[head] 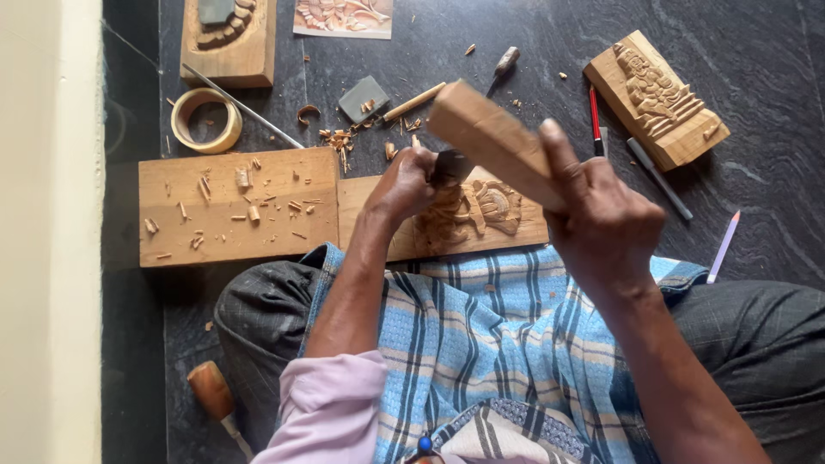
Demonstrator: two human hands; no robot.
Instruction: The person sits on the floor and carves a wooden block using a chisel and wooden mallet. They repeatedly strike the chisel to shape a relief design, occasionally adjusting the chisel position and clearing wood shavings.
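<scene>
My right hand [601, 219] grips a wooden mallet block [490, 137], raised above the work. Around a chisel [449, 166] my left hand [404, 182] is closed, the tool's tip resting on a partly carved wooden panel [494, 210] that lies across the floor in front of my lap. The panel shows a carved figure in relief. The mallet's head hovers just above the chisel's top end.
A plain board [236, 206] littered with wood chips lies left of the panel. A finished carved block [657, 99], pencils [593, 116], tape roll [206, 120], another carved piece [228, 39], a picture [344, 17] and a spare wooden-handled tool [215, 395] lie around on the dark floor.
</scene>
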